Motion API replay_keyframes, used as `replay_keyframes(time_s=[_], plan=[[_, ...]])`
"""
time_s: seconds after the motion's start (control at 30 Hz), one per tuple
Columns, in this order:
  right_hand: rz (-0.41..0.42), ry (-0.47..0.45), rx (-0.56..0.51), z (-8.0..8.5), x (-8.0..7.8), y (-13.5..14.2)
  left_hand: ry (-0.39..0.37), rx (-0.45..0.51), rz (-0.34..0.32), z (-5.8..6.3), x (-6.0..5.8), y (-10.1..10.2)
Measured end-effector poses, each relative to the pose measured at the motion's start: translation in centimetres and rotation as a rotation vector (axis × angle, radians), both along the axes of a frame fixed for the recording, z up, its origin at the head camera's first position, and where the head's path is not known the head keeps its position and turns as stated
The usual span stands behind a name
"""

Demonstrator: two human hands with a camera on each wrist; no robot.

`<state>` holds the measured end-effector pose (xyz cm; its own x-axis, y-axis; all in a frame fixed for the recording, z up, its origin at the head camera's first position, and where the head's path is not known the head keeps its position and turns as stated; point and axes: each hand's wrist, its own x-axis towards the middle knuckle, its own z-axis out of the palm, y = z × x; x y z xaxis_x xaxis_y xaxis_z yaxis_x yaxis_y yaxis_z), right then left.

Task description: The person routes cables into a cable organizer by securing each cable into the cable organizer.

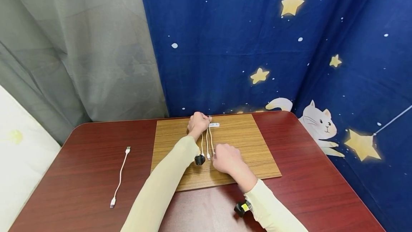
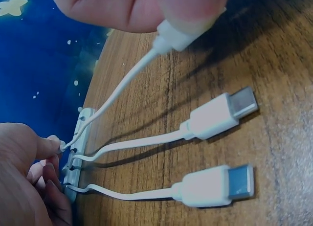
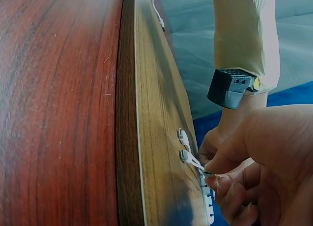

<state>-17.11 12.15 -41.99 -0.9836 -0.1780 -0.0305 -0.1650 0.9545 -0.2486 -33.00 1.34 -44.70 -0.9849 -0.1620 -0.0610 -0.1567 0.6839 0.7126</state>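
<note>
- ok so the held cable [image 2: 118, 90] is above the wood-grain board [image 1: 248, 149] on the counter [image 1: 305, 153], long axis running from the clip [image 1: 215, 125] back toward the person [image 1: 167, 174], near end angling a bit right
- looks-wise: thin, short, white, chunky white plug [image 2: 173, 37] up front, its metal tip mostly under a thumb
- hands are apart: right hand [image 1: 226, 157] pinching that plug, left hand [image 1: 198, 121] pinching the far end, right beside the clip
- two other cables [image 2: 210, 124] come out of the clip roughly alongside, silver tips facing the person
- clip's pale and slotted, lying crosswise
- spare cable [image 1: 120, 177] off left, on the slant
</note>
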Motion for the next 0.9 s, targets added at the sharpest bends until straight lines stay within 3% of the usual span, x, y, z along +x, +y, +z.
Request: replay_keyframes(time_s=[0.3,0.9], plan=[[-0.002,0.026,0.002,-0.13,-0.04,0.03,0.039,-0.024,-0.009,-0.47,-0.17,0.21],[-0.007,0.005,0.002,-0.87,-0.31,0.43,0.025,-0.047,-0.014,-0.46,-0.12,0.16]])
